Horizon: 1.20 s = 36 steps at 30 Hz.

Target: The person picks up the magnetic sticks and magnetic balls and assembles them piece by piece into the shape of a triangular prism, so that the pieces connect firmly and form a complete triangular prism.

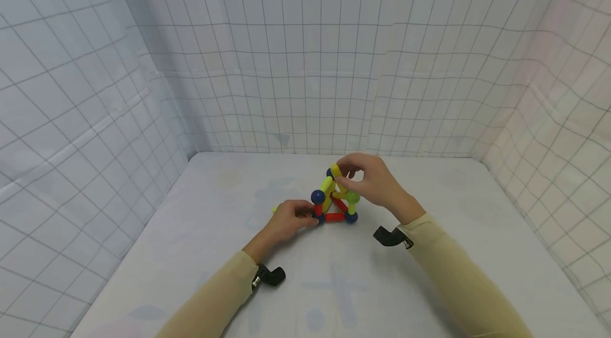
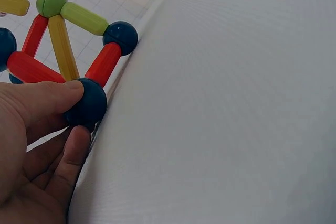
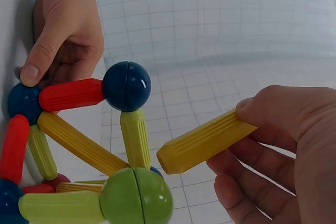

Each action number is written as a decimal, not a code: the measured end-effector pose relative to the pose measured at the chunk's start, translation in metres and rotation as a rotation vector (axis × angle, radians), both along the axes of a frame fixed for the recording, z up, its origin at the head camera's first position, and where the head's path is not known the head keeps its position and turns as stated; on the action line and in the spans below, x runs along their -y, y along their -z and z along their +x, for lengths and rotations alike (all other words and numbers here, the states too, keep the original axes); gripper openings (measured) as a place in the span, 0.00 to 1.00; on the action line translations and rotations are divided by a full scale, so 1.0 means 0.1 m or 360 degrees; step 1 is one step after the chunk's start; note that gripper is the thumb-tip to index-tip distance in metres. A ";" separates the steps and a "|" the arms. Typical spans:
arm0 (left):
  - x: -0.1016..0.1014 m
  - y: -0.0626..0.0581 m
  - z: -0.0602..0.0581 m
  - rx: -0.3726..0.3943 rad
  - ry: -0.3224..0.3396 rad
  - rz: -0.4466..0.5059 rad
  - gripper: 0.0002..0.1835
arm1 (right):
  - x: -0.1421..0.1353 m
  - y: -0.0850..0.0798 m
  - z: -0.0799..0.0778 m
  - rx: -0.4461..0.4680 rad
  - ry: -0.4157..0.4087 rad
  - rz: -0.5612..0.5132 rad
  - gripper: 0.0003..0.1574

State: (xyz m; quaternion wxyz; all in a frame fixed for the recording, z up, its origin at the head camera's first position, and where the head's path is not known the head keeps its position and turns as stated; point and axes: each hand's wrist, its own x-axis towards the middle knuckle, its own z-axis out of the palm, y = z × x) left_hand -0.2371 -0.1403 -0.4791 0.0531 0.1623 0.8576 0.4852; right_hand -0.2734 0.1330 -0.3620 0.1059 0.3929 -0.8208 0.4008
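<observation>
A frame of magnetic building sticks and balls stands on the table, with red sticks (image 1: 335, 217), yellow and lime sticks, several dark blue balls and a green ball (image 1: 353, 197). At its lower near left corner, my left hand (image 1: 288, 218) pinches a dark blue ball (image 2: 86, 103) between thumb and fingers. My right hand (image 1: 372, 181) holds a loose yellow stick (image 3: 205, 142) by one end, thumb against fingers, above the frame. In the right wrist view, that stick's free end lies close to the green ball and the upright lime stick (image 3: 135, 139), a small gap showing between.
A small yellow-green piece (image 1: 275, 209) peeks out behind my left hand. The pale table (image 1: 315, 285) is bounded by grid-patterned white cloth walls (image 1: 305, 62) at the back and both sides. Each wrist wears a black camera mount (image 1: 271, 276).
</observation>
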 end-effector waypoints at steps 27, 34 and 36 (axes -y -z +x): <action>-0.01 0.01 0.01 -0.0004 -0.0014 0.0008 0.17 | 0.06 0.38 0.09 0.0123 0.0060 0.0284 0.12; -0.01 0.00 0.01 -0.0001 -0.0018 0.0007 0.17 | 0.06 0.46 0.06 0.0031 0.0058 0.0306 0.10; -0.01 0.00 0.01 0.0004 -0.0019 0.0000 0.17 | 0.06 0.49 0.06 0.0004 0.0065 0.0322 0.10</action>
